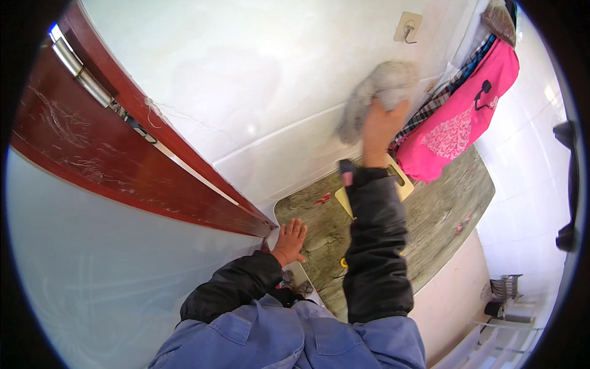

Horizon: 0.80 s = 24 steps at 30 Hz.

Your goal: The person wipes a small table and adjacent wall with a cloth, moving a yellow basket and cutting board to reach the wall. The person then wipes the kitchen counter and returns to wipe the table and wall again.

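Grey cloth is pressed on the wall by the outstretched right hand, its fingers unclear, while the left hand, fingers spread, is laid on the table.

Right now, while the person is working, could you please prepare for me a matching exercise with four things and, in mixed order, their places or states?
Things:
1. left hand
2. grey cloth
3. hook
4. pink fabric

Places or states:
A. metal, on a beige plate
B. hanging, with a white pattern
C. fingers spread, at the edge of the table
D. held by the right hand at the wall

Pairs: 1-C, 2-D, 3-A, 4-B.
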{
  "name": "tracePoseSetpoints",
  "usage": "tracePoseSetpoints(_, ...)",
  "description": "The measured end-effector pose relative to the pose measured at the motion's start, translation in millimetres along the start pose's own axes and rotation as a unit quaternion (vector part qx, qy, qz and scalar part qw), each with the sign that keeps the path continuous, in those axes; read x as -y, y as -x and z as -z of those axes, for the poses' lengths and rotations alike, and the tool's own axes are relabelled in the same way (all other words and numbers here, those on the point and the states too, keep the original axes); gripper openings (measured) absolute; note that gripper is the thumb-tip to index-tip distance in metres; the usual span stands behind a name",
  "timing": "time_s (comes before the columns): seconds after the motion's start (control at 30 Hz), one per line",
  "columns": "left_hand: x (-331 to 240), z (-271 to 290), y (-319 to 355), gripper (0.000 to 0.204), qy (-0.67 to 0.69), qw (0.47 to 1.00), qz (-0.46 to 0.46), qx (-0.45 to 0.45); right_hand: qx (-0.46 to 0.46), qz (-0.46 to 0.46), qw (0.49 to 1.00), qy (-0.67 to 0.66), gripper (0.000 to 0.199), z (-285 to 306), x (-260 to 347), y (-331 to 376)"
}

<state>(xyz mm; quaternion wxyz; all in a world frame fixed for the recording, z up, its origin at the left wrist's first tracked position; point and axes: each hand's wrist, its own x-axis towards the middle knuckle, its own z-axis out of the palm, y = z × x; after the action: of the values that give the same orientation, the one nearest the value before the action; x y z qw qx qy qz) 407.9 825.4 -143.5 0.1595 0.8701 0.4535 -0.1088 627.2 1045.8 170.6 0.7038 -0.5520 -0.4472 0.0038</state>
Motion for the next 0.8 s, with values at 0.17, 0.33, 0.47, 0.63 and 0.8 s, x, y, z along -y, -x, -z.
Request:
tracePoseSetpoints(0.17,-1,5,-3,0.137,-0.005,1.0,0.0,0.012,0.077,0.324,0.942,0.038,0.058,-11,28,112)
tracePoseSetpoints(0.33,0,9,-1,0.135,0.008,1.0,-0.008,0.004,0.053,0.298,0.953,0.023,0.07,-2,-40,22)
tracePoseSetpoints(0.47,-3,14,1,0.135,-0.015,1.0,0.006,0.024,-0.016,0.132,0.988,0.073,0.06,12,-84,-96)
tracePoseSetpoints(0.63,-6,17,0,0.136,-0.023,0.999,0.016,0.032,-0.044,-0.05,0.998,-0.017,0.039,17,-105,-128)
tracePoseSetpoints(0.8,-2,7,3,0.135,0.016,1.0,-0.001,-0.023,-0.031,-0.059,0.997,-0.027,0.044,6,-90,-65)
